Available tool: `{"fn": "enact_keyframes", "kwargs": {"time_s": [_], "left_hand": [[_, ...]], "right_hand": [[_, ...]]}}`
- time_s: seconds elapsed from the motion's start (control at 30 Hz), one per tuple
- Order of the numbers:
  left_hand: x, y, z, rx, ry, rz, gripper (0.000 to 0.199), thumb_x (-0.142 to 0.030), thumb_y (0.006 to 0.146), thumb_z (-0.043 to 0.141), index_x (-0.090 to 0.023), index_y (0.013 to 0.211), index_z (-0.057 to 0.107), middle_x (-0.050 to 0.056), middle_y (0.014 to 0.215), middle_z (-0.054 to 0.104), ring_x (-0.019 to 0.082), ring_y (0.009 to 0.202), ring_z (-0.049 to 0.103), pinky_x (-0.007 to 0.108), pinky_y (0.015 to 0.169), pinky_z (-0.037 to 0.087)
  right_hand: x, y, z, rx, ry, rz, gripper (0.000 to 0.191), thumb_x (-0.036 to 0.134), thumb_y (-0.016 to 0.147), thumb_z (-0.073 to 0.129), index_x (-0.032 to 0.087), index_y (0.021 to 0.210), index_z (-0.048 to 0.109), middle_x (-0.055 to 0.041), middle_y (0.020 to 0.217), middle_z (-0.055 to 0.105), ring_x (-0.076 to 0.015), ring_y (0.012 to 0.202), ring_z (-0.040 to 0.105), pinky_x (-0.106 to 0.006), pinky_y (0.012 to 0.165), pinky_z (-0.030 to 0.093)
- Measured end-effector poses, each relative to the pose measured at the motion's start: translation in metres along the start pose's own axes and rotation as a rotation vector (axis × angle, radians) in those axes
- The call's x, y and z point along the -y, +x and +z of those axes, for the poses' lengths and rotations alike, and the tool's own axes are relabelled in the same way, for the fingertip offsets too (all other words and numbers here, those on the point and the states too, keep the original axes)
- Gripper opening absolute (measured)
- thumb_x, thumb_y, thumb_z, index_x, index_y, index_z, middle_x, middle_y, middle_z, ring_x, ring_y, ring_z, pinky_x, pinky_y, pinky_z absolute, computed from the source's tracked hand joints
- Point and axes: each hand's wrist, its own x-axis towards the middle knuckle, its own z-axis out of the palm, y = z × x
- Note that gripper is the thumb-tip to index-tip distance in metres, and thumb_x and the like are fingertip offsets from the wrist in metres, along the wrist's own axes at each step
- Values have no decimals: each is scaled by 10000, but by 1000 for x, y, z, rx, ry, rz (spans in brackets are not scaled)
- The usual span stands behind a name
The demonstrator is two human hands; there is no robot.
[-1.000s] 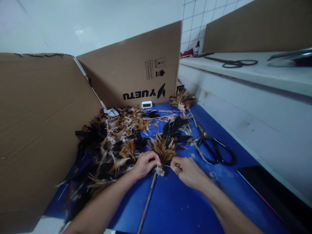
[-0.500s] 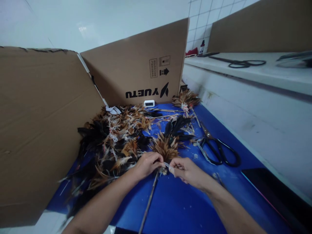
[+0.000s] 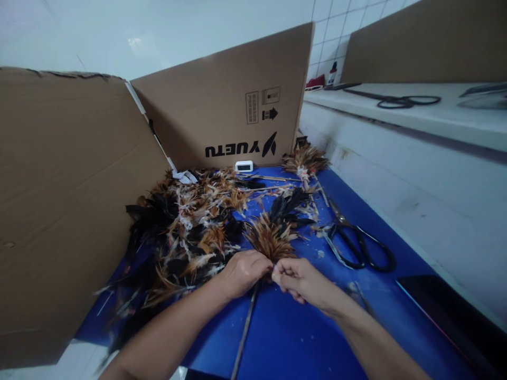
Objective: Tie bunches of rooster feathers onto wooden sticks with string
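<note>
A bundle of brown and black feathers (image 3: 271,235) lies on the blue surface (image 3: 301,343), with a thin stick (image 3: 245,330) running from its base toward the near edge. My left hand (image 3: 246,272) is closed at the base of the bundle, over the top of the stick, and its fingertips hide what they grip. Just to the right, nearly touching it, my right hand (image 3: 295,278) is pinched, with a hint of something pale at its fingertips, too small to make out.
Loose feathers (image 3: 198,227) are heaped at the left beside cardboard walls (image 3: 222,105). Black-handled scissors (image 3: 358,243) and a dark flat device (image 3: 451,316) lie at the right. A small white display (image 3: 243,167) stands at the back, near another feather bundle (image 3: 304,161).
My hands have drawn closer together, and the whitish strip seen between them earlier is now mostly hidden. My left fingers have shifted right over the base. The view has shifted slightly.
</note>
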Motion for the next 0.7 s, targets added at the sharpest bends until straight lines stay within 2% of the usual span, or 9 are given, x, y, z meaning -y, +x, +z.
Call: {"fn": "enact_keyframes", "kwargs": {"time_s": [0.2, 0.27, 0.33, 0.4, 0.47, 0.57, 0.7], "left_hand": [[3, -2, 2, -48, -59, -80, 191, -201, 878, 388, -167, 866, 576, 44, 775, 637, 124, 722, 573, 238, 682, 428], [4, -2, 3, -60, -61, -105, 179, -188, 870, 400, -166, 840, 575, 36, 749, 633, 120, 700, 570, 226, 659, 425], [5, -2, 4, -66, -64, -114, 170, -177, 864, 408, -167, 824, 573, 30, 740, 632, 117, 692, 569, 219, 654, 424], [5, -2, 4, -62, -70, -115, 165, -174, 862, 412, -167, 821, 572, 28, 743, 632, 116, 695, 570, 218, 664, 425], [5, -3, 4, -60, -68, -120, 166, -168, 861, 410, -167, 820, 571, 27, 739, 630, 118, 695, 569, 219, 668, 425], [5, -3, 2, -52, -69, -136, 164, -166, 856, 414, -171, 829, 575, 28, 741, 631, 120, 704, 573, 220, 668, 425], [4, -2, 0, -53, -77, -139, 163, -171, 855, 418, -170, 825, 578, 30, 735, 631, 121, 694, 573, 222, 660, 426]], "right_hand": [[6, -8, -9, 104, -4, -113, 117, 265, 714, 550, 154, 748, 566, 34, 563, 517, -60, 442, 430, -169, 402, 339], [5, -7, -10, 0, -72, -178, 133, 240, 733, 525, 161, 821, 587, 34, 577, 505, -72, 477, 445, -179, 433, 361], [2, -4, -7, -166, -208, -283, 183, 200, 736, 515, 178, 900, 593, 35, 611, 502, -80, 512, 447, -189, 474, 369], [-2, 0, -4, -275, -364, -386, 222, 175, 740, 516, 197, 943, 603, 21, 677, 536, -93, 566, 472, -205, 529, 383], [-4, 3, -1, -295, -470, -448, 192, 184, 773, 500, 211, 913, 629, 1, 730, 572, -114, 637, 516, -222, 590, 401], [-3, 2, -1, -262, -530, -490, 202, 218, 833, 454, 213, 816, 656, -25, 767, 604, -145, 741, 558, -246, 682, 413], [-1, 2, -3, -244, -536, -495, 242, 230, 862, 418, 212, 801, 651, -27, 754, 609, -149, 742, 564, -256, 697, 411]]}}
